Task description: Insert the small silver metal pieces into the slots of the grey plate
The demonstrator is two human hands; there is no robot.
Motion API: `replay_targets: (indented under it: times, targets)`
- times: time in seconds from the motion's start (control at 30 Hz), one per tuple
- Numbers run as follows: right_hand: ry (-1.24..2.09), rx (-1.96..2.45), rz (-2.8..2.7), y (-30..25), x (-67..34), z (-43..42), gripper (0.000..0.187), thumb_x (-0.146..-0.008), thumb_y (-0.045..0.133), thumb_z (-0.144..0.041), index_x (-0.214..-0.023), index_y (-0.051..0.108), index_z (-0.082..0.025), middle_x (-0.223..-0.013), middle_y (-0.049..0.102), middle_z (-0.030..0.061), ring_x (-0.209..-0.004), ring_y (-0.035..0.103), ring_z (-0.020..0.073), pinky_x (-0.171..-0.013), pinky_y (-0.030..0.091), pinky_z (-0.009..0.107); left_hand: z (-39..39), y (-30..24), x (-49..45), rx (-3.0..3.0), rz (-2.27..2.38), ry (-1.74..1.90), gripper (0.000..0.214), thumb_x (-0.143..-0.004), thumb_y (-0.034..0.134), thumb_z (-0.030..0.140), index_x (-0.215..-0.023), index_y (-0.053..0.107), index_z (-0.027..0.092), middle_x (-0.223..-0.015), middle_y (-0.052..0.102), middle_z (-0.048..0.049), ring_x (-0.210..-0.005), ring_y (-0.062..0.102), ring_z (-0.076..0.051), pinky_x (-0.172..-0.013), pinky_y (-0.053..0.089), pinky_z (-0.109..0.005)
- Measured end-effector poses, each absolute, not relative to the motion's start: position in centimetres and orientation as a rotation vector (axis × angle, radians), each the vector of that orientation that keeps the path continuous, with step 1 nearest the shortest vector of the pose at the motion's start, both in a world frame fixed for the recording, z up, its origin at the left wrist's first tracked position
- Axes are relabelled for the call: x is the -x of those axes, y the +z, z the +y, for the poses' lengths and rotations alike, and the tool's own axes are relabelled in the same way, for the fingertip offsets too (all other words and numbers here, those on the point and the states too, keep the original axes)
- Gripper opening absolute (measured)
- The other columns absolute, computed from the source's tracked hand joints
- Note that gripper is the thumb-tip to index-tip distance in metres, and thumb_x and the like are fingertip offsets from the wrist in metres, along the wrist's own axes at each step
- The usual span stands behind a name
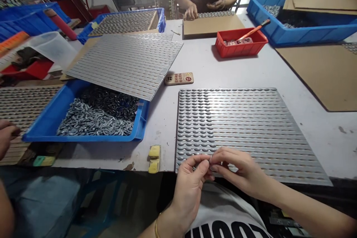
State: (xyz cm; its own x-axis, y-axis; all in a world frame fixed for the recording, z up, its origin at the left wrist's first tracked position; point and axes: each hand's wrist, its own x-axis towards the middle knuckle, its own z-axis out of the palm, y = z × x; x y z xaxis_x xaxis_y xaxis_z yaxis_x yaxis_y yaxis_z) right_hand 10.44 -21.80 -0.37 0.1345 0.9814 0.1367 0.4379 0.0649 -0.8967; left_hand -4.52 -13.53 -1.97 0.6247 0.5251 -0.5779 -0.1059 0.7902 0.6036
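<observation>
My left hand and my right hand meet above the near edge of a slotted metal sheet. Their fingertips pinch a small grey metal piece, which is mostly hidden by my fingers. The sheet lies flat on the white table, with rows of grey oval pieces seated in its slots. Those pieces look densest along its left side. A blue crate heaped with loose grey pieces stands to the left of my hands, beyond arm's-length detail.
A second slotted sheet rests tilted over the crate's edge. Nearby are a printed beige tile, a yellow sponge, and a red bin holding an orange-handled tool. A co-worker's hand works across the table; another hand shows far left.
</observation>
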Motion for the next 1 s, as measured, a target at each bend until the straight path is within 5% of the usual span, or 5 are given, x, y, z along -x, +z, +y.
replay_targets:
  times: [0.23,0.47,0.63,1.0]
  targets:
    - [0.782,1.514,-1.492,-1.2,-10.3,-23.6,0.013,-0.094,0.051,-0.015,-0.093,0.062,-0.021,-0.084,0.064,0.0037,-0.076,0.061,0.0136,-0.065,0.049,0.025,-14.2,-1.8,5.4,-0.652,0.85,0.269,0.025,-0.072,0.078,0.022,-0.09,0.062,0.015,-0.079,0.06,-0.0001,-0.063,0.059,-0.011,-0.061,0.052,-0.025]
    - [0.28,1.683,-1.665,-4.6,-11.6,-24.3,0.022,-0.093,0.045,-0.009,-0.104,0.061,-0.019,-0.092,0.065,0.0078,-0.081,0.062,0.0157,-0.068,0.052,0.027,-14.0,-0.7,7.3,-0.416,0.892,0.196,0.026,-0.084,0.062,0.017,-0.109,0.06,0.012,-0.113,0.068,-0.0175,-0.098,0.068,-0.024,-0.088,0.052,-0.035]
    - [0.12,1.756,-1.842,-6.9,-11.7,-23.8,0.026,-0.092,0.045,-0.009,-0.109,0.063,-0.018,-0.093,0.066,0.009,-0.08,0.062,0.0172,-0.069,0.053,0.029,-14.3,-1.0,7.4,-0.389,0.871,0.139,0.029,-0.084,0.067,0.024,-0.11,0.057,0.013,-0.118,0.067,-0.0189,-0.1,0.069,-0.025,-0.088,0.053,-0.034]
    - [0.007,1.842,-1.986,-6.2,-11.3,-23.2,0.026,-0.09,0.042,-0.005,-0.096,0.065,-0.016,-0.087,0.061,0.0084,-0.077,0.054,0.0177,-0.059,0.045,0.026,-14.3,-1.7,6.8,-0.5,0.879,0.226,0.029,-0.077,0.075,0.028,-0.099,0.07,0.01,-0.074,0.068,-0.0063,-0.062,0.062,-0.012,-0.061,0.051,-0.024]
